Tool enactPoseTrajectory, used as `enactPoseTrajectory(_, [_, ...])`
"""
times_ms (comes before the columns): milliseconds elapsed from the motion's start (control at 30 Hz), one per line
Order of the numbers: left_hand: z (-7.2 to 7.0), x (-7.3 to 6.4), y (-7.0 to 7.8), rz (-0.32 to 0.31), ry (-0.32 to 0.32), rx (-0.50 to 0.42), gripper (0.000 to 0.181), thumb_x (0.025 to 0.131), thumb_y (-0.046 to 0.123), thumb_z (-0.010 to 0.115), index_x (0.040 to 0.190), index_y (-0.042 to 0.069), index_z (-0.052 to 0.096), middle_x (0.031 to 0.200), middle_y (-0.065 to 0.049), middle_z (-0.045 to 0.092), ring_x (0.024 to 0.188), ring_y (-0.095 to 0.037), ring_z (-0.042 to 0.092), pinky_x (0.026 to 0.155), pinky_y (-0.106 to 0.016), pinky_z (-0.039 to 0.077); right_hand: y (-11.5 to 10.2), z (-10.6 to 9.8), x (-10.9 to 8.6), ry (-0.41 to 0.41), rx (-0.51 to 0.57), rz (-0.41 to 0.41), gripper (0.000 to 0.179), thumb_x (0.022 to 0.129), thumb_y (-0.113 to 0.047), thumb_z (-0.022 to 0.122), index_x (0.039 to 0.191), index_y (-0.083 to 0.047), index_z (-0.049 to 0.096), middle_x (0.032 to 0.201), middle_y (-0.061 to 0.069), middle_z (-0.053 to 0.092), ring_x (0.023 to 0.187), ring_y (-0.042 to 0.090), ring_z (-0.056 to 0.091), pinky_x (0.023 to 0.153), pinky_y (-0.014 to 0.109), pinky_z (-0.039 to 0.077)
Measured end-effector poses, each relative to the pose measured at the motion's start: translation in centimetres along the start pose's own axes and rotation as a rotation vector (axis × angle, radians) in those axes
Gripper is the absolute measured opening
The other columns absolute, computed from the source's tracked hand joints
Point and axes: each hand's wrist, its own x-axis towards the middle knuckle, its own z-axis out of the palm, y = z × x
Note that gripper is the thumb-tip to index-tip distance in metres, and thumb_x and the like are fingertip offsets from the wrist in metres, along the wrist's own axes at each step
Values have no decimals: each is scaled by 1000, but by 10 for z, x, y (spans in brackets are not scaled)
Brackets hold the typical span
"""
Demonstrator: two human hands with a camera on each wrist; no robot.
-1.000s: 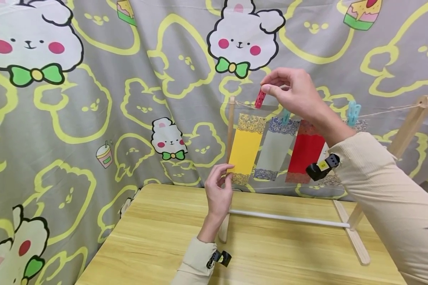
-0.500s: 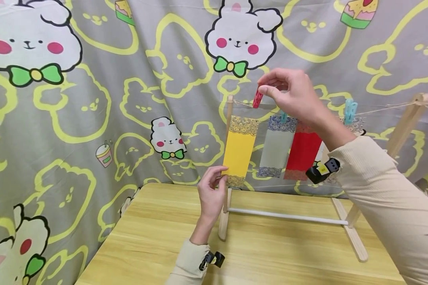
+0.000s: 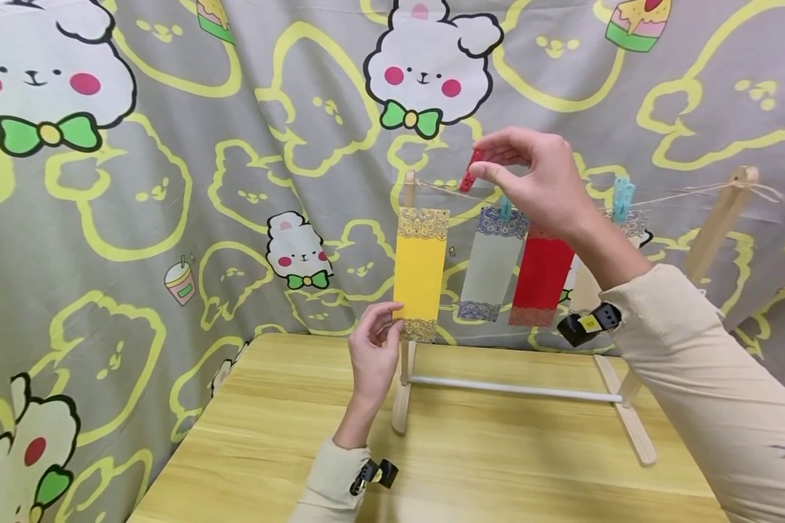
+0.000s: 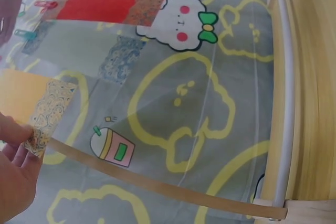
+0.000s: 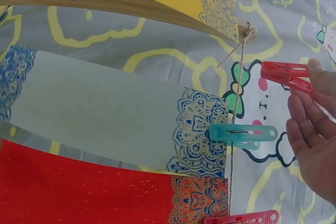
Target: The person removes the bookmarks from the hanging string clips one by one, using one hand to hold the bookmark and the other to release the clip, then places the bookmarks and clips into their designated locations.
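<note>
My left hand (image 3: pixel 374 356) pinches the lower left edge of a yellow paper strip (image 3: pixel 419 272) with patterned ends. The strip stands upright, its top edge close to the string (image 5: pixel 239 77) beside the left post. Above the string my right hand (image 3: pixel 539 171) pinches a red clothespin (image 5: pixel 286 72) between thumb and fingers, its nose pointing toward the string and apart from the strip. To the right hang a pale grey strip (image 3: pixel 493 265) under a blue-green clothespin (image 5: pixel 241 132) and a red strip (image 3: pixel 541 276) under another red clothespin (image 5: pixel 247 217).
A beige strip (image 3: pixel 589 287), partly behind the right arm, hangs under a blue clothespin (image 3: pixel 623 197). The wooden frame has a left post (image 3: pixel 410 189), a right post (image 3: pixel 719 221) and a white bar (image 3: pixel 517 388). It stands on a wooden table (image 3: pixel 288 421) before a patterned curtain.
The left hand has moved the yellow strip leftward, away from the grey strip and toward the left post, and it stands straighter. The right hand keeps the red clothespin above the string.
</note>
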Motion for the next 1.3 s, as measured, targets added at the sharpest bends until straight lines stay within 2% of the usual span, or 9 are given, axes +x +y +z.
enactPoseTrajectory(167, [1,1,1,-14,-11,-15,33,85,-23,67,115,-9,68,114,-26,66,95,-43,68,78,-21,59,3,-2,-11,22,37,3,36,95,-28,76,126,-10,72,114,5,74,105,16,68,95,25,51])
enactPoseTrajectory(300, [1,1,4,-25,-8,-5,33,86,-23,66,114,-7,69,113,-22,67,96,-36,69,81,-24,59,6,-3,-20,51,86,-12,38,93,-23,78,127,-9,71,113,7,74,103,14,69,96,24,52])
enactPoseTrajectory(467, [-3,5,9,-21,-28,-23,32,87,-21,66,114,-5,69,114,-20,68,95,-31,69,82,-26,60,11,-10,-32,92,132,-16,35,91,-16,79,124,-7,72,110,8,74,98,10,69,91,19,53])
enactPoseTrajectory(700, [-8,8,15,-33,-38,-24,31,87,-19,67,115,-5,69,116,-19,69,96,-25,69,79,-25,60,15,-22,-48,119,179,-24,32,91,-11,79,121,-5,73,108,5,73,96,15,68,84,20,53])
enactPoseTrajectory(800, [-9,7,16,-31,-45,-8,32,87,-20,68,115,-5,69,116,-19,69,96,-22,68,79,-25,60,17,-23,-54,133,190,-29,32,90,-8,79,121,-4,73,106,4,74,95,15,68,80,21,53])
enactPoseTrajectory(1067, [-18,9,22,-21,-49,7,31,87,-20,67,115,-7,68,114,-22,68,96,-18,68,80,-24,59,21,-28,-70,134,196,-10,34,90,-6,79,123,-4,71,107,5,73,94,16,69,83,19,55])
enactPoseTrajectory(1300, [-17,9,26,-3,-45,10,30,87,-20,66,114,-7,69,113,-23,69,96,-18,68,81,-23,59,28,-35,-85,150,190,6,35,90,-6,79,124,-5,71,106,4,73,94,16,69,84,19,53])
